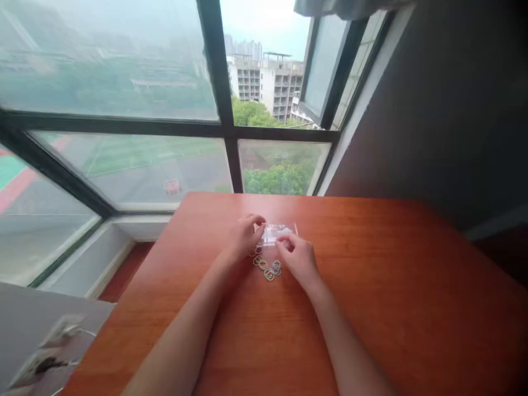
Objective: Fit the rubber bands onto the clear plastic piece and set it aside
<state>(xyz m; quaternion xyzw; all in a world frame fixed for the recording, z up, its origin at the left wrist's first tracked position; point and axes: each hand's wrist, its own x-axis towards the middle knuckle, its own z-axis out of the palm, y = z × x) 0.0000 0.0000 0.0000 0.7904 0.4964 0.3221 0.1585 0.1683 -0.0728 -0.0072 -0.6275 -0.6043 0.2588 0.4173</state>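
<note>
A small clear plastic bag [274, 232] lies on the reddish wooden table [391, 286] near its far middle. My left hand [243, 236] pinches the bag's left end with curled fingers. My right hand [297, 257] grips the bag's right end between thumb and fingers. Just in front of the bag, between my two hands, several small pale rings, like thin hair ties [268, 268], lie loose on the wood.
A large window with dark frames [225, 110] stands right behind the table's far edge. A dark wall [433, 110] runs along the right. At the lower left a white power strip with cables [45, 352] sits on a grey surface.
</note>
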